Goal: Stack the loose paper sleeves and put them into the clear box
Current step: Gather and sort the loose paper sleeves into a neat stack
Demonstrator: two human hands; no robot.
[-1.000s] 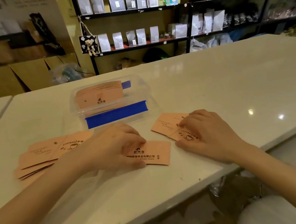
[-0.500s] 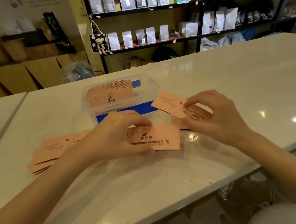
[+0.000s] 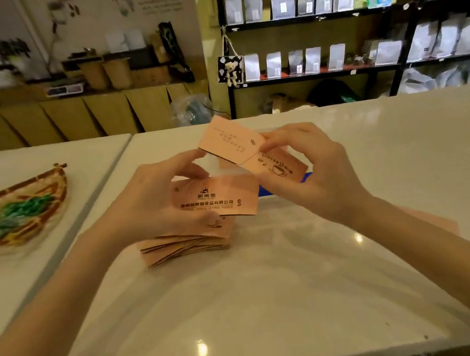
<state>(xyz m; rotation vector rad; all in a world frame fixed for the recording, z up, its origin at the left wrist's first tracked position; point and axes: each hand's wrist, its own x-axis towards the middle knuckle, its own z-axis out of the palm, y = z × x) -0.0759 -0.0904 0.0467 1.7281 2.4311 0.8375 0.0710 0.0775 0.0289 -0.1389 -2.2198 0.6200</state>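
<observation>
Pink printed paper sleeves [image 3: 218, 199] | held in both hands | perhaps 3

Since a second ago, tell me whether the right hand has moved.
Yes. The right hand has lifted off the white countertop, carrying two peach paper sleeves up in front of the clear box.

hands: left [image 3: 151, 200], right [image 3: 312, 171] raised off table | sleeves [image 3: 219, 200] lifted, brought together above the pile [image 3: 185, 244]

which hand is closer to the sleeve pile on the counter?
Left. The left hand holds a sleeve directly above the sleeve pile. The right hand is off to the pile's right, holding two sleeves.
</observation>
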